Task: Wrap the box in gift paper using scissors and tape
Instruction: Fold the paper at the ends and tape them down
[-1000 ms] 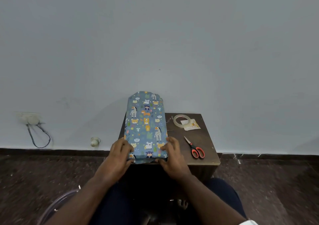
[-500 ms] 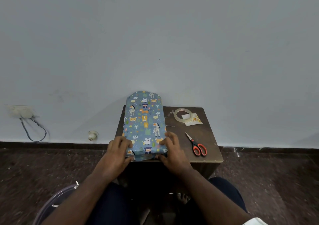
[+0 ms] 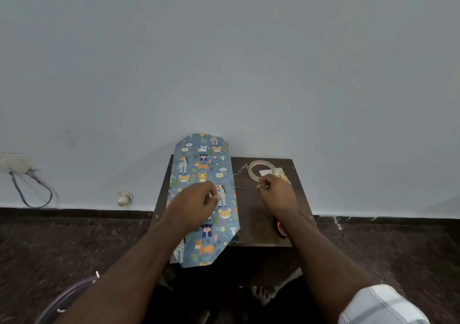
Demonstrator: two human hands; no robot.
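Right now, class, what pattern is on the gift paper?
Head view: cartoon animals on blue gift paper.

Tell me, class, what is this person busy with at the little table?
A person is gift-wrapping a box in blue animal-print paper on a small dark table. The paper's near end flap hangs past the table edge, not folded in. The left hand hovers over the wrapped top with fingers curled. The right hand is beside the clear tape roll, fingers pinched, apparently on a strip of tape, though that is hard to see. The scissors lie mostly hidden under the right forearm.
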